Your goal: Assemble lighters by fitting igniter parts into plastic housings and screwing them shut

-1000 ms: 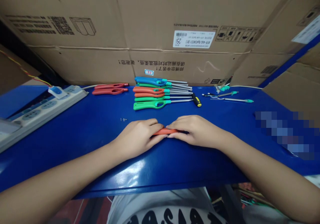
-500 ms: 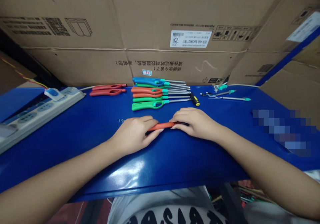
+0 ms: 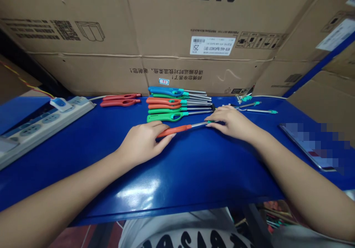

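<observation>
My left hand [image 3: 145, 141] is closed around the rear part of an orange lighter handle [image 3: 180, 129], which points right and tilts slightly up. A thin metal tube [image 3: 199, 124] runs from the handle's front end to my right hand [image 3: 231, 120]. The fingers of that hand pinch the tube's far end, where a teal collar [image 3: 210, 121] shows partly between them. Behind my hands lies a stack of gas lighters [image 3: 166, 117] in green, orange and blue, with teal collars and metal tubes. Two red lighter handles [image 3: 120, 102] without tubes lie to their left.
Loose metal tubes with teal ends [image 3: 262, 111] and small teal pieces [image 3: 245, 98] lie at the back right. A white power strip [image 3: 52, 124] runs along the left. A phone [image 3: 307, 148] lies on the right. A cardboard wall [image 3: 166, 65] closes off the back of the blue table [image 3: 177, 181].
My right hand has moved right and away from me, off the orange handle. The metal tube and teal collar now show between handle and fingers. My right hand now covers most of the black-and-yellow tool.
</observation>
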Demonstrator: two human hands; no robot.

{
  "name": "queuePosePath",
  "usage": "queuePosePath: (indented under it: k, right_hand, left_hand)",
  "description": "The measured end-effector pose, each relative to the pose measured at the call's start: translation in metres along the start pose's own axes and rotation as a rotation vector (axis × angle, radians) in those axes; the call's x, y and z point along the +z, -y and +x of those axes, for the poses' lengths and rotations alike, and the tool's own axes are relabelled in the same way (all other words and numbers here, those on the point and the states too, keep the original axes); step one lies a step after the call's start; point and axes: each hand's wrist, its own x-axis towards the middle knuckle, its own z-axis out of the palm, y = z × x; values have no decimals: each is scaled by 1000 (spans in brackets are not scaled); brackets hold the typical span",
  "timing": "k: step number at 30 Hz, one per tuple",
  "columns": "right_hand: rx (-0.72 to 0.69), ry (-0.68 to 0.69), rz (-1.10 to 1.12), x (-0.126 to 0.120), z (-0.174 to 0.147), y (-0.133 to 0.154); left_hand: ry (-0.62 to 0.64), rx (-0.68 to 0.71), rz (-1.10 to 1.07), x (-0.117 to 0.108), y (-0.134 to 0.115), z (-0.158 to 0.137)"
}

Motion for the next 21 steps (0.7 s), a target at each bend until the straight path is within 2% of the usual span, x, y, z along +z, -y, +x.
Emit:
queuePosePath:
  k: [10,16,21]
  right_hand:
    - [-225,-109,133,18,7,51]
    - [-197,-134,120,10,5,47]
    - [-252,-143,144,8,4,50]
  left_hand:
    - [14,53,-135,7,-12,-4]
    - [-50,61,-169,5,-9,-4]
    - [-47,98,-183,4,-9,-7]
